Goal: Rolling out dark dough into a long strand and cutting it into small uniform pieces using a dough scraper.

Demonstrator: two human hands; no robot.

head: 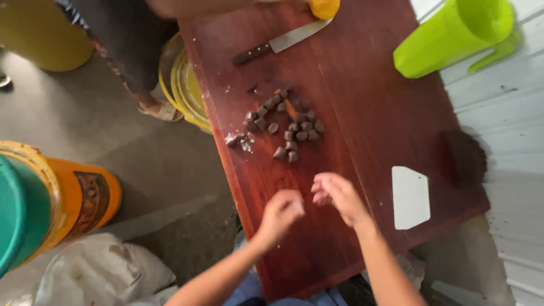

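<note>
Both of your hands hover low over the near end of the dark red wooden board (pixel 362 113), close together but not touching anything that shows: your left hand (pixel 281 213) is curled into a loose fist with the fingers folded in, and your right hand (pixel 338 195) is half open, fingers bent and bunched toward the left one — whether either pinches something small, you cannot tell from here. Going from the biggest things down: the board fills the middle, lying on pale white planks (pixel 510 130) at the right; to the left, on the grey floor (pixel 141 164), stands an orange bucket (pixel 85 201) with a dark rectangular label on its side and a teal lid (pixel 17 215), a yellow tub (pixel 42 34) sits at the far corner, and a stack of yellow buckets (pixel 184 90) is tucked against the board's edge, beside another person's sandalled foot (pixel 160 109). A whitish sack (pixel 99 272) lies near your left arm. A lime-green plastic jug (pixel 453 37) lies tilted at the far right. A white scraper card (pixel 410 196) rests flat just right of your right hand. A dark-handled knife (pixel 281 42) lies at the far end. Smallest — the cluster of brown cut pieces (pixel 286 127), well ahead of your fingers.
</note>
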